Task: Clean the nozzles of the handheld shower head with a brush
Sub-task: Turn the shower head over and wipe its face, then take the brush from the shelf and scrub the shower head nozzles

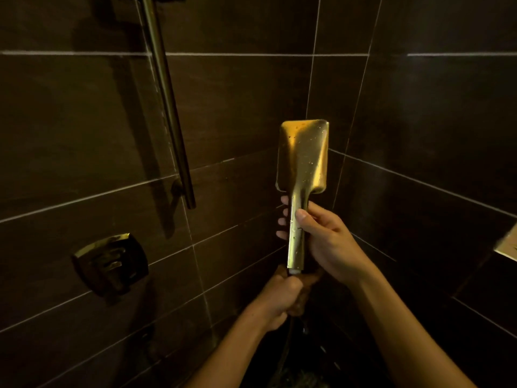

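A gold handheld shower head (303,155) with a rectangular head is held upright in the middle of the view, its wet back toward me; the nozzle face is turned away and hidden. My right hand (321,239) is wrapped around its handle. My left hand (282,296) is closed just below the handle's bottom end, where the dark hose (288,345) joins and drops away. No brush is in view.
Dark tiled walls meet in a corner behind the shower head. A brass slide rail (167,107) runs down the left wall, with a square brass valve control (112,261) below it. A pale ledge edge (506,245) shows at far right.
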`<state>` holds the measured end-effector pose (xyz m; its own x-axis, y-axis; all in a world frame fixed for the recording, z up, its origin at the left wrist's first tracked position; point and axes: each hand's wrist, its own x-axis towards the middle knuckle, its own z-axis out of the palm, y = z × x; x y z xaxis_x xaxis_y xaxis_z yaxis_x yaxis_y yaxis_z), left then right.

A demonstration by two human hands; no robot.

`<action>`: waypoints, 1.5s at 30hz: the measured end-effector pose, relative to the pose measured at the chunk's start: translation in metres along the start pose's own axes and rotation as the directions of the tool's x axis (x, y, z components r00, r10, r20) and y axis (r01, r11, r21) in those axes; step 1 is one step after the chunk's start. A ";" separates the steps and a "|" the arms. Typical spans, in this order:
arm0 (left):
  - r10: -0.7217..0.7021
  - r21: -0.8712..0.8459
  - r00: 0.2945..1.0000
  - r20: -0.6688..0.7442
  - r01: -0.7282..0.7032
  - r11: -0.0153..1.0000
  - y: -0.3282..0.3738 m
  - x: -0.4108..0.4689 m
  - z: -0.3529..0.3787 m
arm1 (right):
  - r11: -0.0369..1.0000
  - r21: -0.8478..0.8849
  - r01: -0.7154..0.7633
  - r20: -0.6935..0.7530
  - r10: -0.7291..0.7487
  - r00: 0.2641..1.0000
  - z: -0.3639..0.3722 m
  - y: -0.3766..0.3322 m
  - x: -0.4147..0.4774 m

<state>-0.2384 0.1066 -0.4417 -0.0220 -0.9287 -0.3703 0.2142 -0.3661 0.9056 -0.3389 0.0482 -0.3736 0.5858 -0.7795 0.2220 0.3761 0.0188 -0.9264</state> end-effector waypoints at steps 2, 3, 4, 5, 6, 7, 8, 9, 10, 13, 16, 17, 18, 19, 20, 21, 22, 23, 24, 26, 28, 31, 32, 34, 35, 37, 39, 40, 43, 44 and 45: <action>0.025 0.000 0.994 -0.107 -0.025 1.000 0.001 0.004 -0.002 | 1.000 -0.023 0.019 -0.033 -0.020 0.999 0.000 -0.002 0.001; 0.034 0.008 0.988 -0.148 -0.034 0.999 0.002 0.005 -0.003 | 1.000 0.003 0.015 -0.052 -0.015 0.999 0.001 -0.003 0.002; 0.047 0.022 0.983 -0.178 -0.043 0.999 0.005 0.004 -0.004 | 0.999 0.045 0.007 -0.073 -0.004 0.997 0.003 -0.003 0.003; 0.065 0.047 0.980 -0.190 -0.057 0.997 0.006 0.004 -0.004 | 0.997 0.082 0.001 -0.099 0.007 0.995 0.006 -0.002 0.004; 0.082 0.081 0.979 -0.186 -0.068 0.994 0.008 0.003 -0.002 | 0.996 0.085 0.002 -0.136 0.010 0.991 0.010 -0.002 0.005; 0.091 0.110 0.980 -0.178 -0.072 0.991 0.009 0.003 -0.001 | 0.999 0.031 0.010 -0.186 -0.004 0.983 0.014 0.000 0.006; 0.093 0.127 0.979 -0.181 -0.071 0.989 0.010 0.002 0.001 | 0.997 -0.072 0.018 -0.238 -0.034 0.971 0.017 0.002 0.008; 0.090 0.134 0.978 -0.189 -0.065 0.989 0.011 0.003 0.001 | 0.983 -0.182 0.023 -0.279 -0.074 0.957 0.020 0.004 0.009; 0.086 0.137 0.976 -0.199 -0.060 0.989 0.011 0.006 0.002 | 0.964 -0.266 0.026 -0.307 -0.110 0.945 0.022 0.005 0.011; 0.111 0.132 0.968 -0.227 -0.082 0.988 0.012 0.013 -0.001 | 0.911 -0.411 -0.028 -0.339 -0.124 0.933 0.023 0.003 0.015; 0.160 0.173 0.953 -0.258 -0.118 0.978 0.012 0.018 -0.005 | 0.773 -0.614 -0.161 -0.315 -0.053 0.947 0.018 -0.012 0.018; 0.183 0.194 0.948 -0.260 -0.134 0.972 0.011 0.020 -0.007 | 0.720 -0.666 -0.196 -0.303 -0.020 0.953 0.015 -0.017 0.018; 0.202 0.213 0.943 -0.266 -0.147 0.966 0.010 0.022 -0.009 | 0.677 -0.701 -0.223 -0.292 0.013 0.956 0.013 -0.022 0.019; 0.201 0.225 0.943 -0.266 -0.142 0.964 0.009 0.023 -0.009 | 0.660 -0.713 -0.238 -0.279 0.044 0.959 0.010 -0.026 0.020; 0.190 0.228 0.944 -0.268 -0.130 0.965 0.009 0.025 -0.010 | 0.666 -0.706 -0.240 -0.257 0.075 0.964 0.008 -0.030 0.021; 0.190 0.234 0.944 -0.269 -0.127 0.964 0.008 0.028 -0.010 | 0.689 -0.685 -0.235 -0.230 0.101 0.968 0.005 -0.032 0.022; 0.201 0.245 0.942 -0.270 -0.134 0.960 0.009 0.030 -0.010 | 0.722 -0.653 -0.229 -0.204 0.124 0.971 0.004 -0.034 0.023; 0.201 0.253 0.939 -0.279 -0.130 0.959 0.011 0.032 -0.009 | 0.757 -0.613 -0.224 -0.181 0.140 0.973 0.003 -0.034 0.023; 0.195 0.254 0.938 -0.288 -0.122 0.960 0.012 0.035 -0.009 | 0.792 -0.572 -0.213 -0.166 0.143 0.976 0.002 -0.034 0.024; 0.201 0.266 0.934 -0.296 -0.121 0.956 0.016 0.042 -0.010 | 0.845 -0.505 -0.173 -0.156 0.108 0.982 0.001 -0.031 0.025; 0.240 0.318 0.927 -0.289 -0.143 0.937 0.021 0.047 -0.012 | 0.879 -0.461 -0.120 -0.157 0.053 0.986 -0.002 -0.027 0.027; 0.240 0.403 0.941 -0.238 -0.129 0.906 0.030 0.055 -0.017 | 0.890 -0.455 -0.047 -0.184 -0.043 0.982 -0.009 -0.028 0.032; 0.246 0.437 0.944 -0.221 -0.129 0.890 0.033 0.058 -0.019 | 0.886 -0.463 -0.029 -0.195 -0.069 0.978 -0.012 -0.030 0.035; 0.266 0.526 0.946 -0.184 -0.134 0.840 0.038 0.064 -0.025 | 0.877 -0.480 -0.008 -0.217 -0.110 0.970 -0.016 -0.032 0.039; 0.274 0.574 0.948 -0.162 -0.135 0.807 0.040 0.067 -0.028 | 0.869 -0.495 -0.002 -0.224 -0.126 0.966 -0.018 -0.033 0.041; 0.296 0.669 0.950 -0.094 -0.160 0.726 0.044 0.073 -0.034 | 0.844 -0.536 0.004 -0.241 -0.157 0.958 -0.023 -0.032 0.044; 0.313 0.799 0.950 -0.011 -0.180 0.574 0.049 0.079 -0.041 | 0.833 -0.553 0.007 -0.263 -0.182 0.948 -0.029 -0.030 0.047; 0.309 0.865 0.951 0.013 -0.165 0.474 0.052 0.084 -0.046 | 0.833 -0.553 0.004 -0.274 -0.186 0.943 -0.031 -0.029 0.048; 0.254 0.957 0.967 0.021 -0.093 0.275 0.067 0.094 -0.052 | 0.832 -0.554 -0.016 -0.301 -0.183 0.936 -0.038 -0.027 0.052; 0.245 0.963 0.969 0.016 -0.080 0.256 0.074 0.097 -0.052 | 0.831 -0.556 -0.023 -0.305 -0.179 0.935 -0.040 -0.027 0.054; 0.252 0.967 0.968 0.022 -0.085 0.241 0.080 0.099 -0.053 | 0.824 -0.566 -0.031 -0.308 -0.176 0.935 -0.042 -0.026 0.056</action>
<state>-0.1721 -0.0115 -0.4166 0.0110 -0.9920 -0.1257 -0.8908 -0.0669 0.4495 -0.3463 -0.0225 -0.3503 0.2609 -0.9248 0.2769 -0.1144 -0.3144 -0.9424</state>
